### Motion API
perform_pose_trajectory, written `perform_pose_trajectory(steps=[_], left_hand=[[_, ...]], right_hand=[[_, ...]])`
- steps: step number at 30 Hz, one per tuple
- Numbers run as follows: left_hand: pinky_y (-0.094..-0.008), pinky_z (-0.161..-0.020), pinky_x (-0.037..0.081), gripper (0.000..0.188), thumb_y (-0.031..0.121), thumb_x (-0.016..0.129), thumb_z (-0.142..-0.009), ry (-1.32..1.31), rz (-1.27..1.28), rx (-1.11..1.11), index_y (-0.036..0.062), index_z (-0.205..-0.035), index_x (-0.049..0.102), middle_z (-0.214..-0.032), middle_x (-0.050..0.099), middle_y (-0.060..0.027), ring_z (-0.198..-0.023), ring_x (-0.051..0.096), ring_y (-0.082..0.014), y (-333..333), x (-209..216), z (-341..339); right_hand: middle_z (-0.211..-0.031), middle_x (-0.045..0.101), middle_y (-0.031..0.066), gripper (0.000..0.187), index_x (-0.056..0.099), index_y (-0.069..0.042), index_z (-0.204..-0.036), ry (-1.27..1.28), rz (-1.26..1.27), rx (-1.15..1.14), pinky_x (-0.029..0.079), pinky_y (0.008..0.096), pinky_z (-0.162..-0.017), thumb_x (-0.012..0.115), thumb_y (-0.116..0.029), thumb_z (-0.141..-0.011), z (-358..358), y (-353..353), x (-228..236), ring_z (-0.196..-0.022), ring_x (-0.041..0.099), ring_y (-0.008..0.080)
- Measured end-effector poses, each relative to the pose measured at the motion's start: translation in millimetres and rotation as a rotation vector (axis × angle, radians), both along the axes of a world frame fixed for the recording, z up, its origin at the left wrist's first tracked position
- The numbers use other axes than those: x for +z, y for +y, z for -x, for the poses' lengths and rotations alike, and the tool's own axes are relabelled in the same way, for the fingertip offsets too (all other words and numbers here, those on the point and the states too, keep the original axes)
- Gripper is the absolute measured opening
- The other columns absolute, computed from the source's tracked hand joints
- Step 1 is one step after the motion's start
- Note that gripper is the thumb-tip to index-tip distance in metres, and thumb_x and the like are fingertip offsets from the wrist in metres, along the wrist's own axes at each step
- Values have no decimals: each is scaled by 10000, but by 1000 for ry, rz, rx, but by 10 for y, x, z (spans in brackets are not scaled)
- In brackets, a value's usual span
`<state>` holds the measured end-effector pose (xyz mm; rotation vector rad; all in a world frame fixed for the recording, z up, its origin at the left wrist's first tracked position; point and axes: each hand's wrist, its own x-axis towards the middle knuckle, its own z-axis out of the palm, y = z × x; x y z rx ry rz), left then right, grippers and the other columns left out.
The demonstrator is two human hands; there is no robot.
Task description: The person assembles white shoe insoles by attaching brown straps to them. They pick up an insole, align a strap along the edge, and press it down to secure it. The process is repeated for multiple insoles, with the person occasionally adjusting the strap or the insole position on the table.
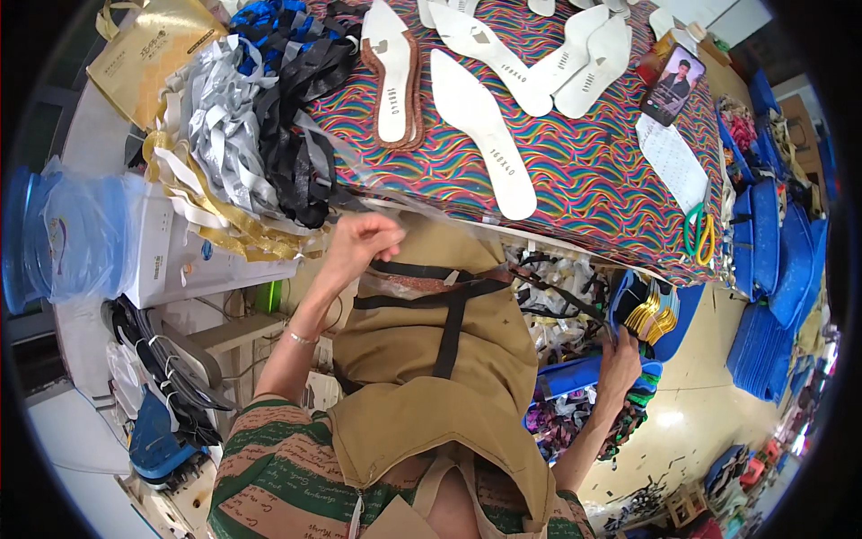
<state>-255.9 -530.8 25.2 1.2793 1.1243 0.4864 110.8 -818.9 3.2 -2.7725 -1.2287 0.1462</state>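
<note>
My left hand [366, 241] is raised in front of the table's near edge, thumb and fingers pinched together; what they hold, if anything, cannot be made out. Low on the right, my right hand [620, 361] is closed at the end of a thin black strap [561, 295], beside a blue bin [684, 310] with gold-edged pieces [654, 314] in it. Across my lap lies a tan apron [485, 346] with black bands. On the patterned tabletop [359, 175] ahead are white shoe insoles [485, 135], and a brown-edged insole stack [392, 90].
Bundles of silver straps [229, 135] and black straps [301, 153] hang over the table's left side. A phone [673, 85], a paper sheet [672, 162] and scissors [699, 235] lie at right. Blue bins [763, 350] stack farther right. A white box [193, 260] stands left.
</note>
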Motion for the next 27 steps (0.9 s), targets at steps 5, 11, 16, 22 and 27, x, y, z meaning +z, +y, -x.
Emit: perform_pose_trajectory(steps=[5, 11, 16, 22, 27], left_hand=[[-262, -633, 473, 195, 82, 740, -795, 267, -106, -71, 16, -974, 701, -795, 673, -18, -676, 564, -96, -325, -468, 581], [-299, -668, 475, 271, 69, 761, -747, 315, -229, 3, 45, -1010, 696, -843, 661, -53, -708, 573, -155, -633, -736, 658], [-326, -663, 475, 140, 41, 730, -756, 315, -296, 22, 18, -890, 696, -800, 645, -94, -721, 597, -202, -655, -823, 797], [-341, -659, 468, 77, 45, 705, -762, 349, -353, -258, 11, -825, 677, -718, 624, -69, -706, 583, -213, -618, -608, 882], [-359, -736, 476, 119, 63, 711, -771, 548, -327, -408, 19, -879, 690, -817, 639, -128, -853, 621, -257, -491, -306, 614]], right_hand=[[-969, 671, 134, 242, 680, -67, -994, 451, -381, 366, 522, 385, -729, 653, 16, -768, 729, 867, -82, -846, 656, 329], [-883, 630, 137, 156, 643, -18, -950, 665, -232, 809, 507, 396, -697, 673, -87, -813, 1806, 1922, -177, -803, 639, 330], [-862, 607, 151, 169, 607, -13, -924, 688, -177, 900, 476, 430, -665, 671, -140, -833, 1919, 2155, -395, -783, 617, 355], [-800, 614, 46, 132, 547, -21, -910, 1210, -300, 520, 403, 267, -590, 626, -127, -904, 1725, 2141, -89, -642, 542, 109], [-799, 600, 38, 80, 541, -19, -951, 1496, -406, 319, 473, 246, -619, 588, -84, -944, 1436, 2044, 464, -751, 653, 133]])
